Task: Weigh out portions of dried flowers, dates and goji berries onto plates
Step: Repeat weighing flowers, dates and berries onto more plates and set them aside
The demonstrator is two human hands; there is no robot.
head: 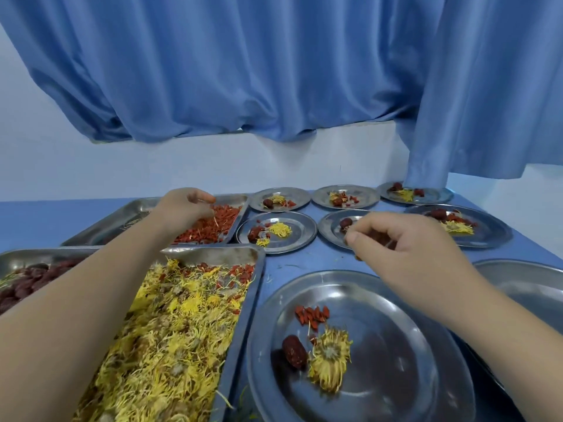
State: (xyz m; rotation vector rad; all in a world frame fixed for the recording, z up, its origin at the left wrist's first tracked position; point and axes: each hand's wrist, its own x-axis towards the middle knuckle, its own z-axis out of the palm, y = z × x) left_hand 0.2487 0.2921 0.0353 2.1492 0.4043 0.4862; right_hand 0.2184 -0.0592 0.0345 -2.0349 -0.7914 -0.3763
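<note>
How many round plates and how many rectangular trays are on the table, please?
Round plates: 8
Rectangular trays: 2
Total: 10

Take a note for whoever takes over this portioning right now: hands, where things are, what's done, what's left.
Left hand: fingers curled in the goji berries of the far tray; grip unclear.
Right hand: pinches dark bits above a middle-row plate.
Flowers and dates lie in the near tray.
Done: near plate and five far plates carry all three.
Left: the plate under the right hand shows only a date; the rightmost plate looks bare.
</note>
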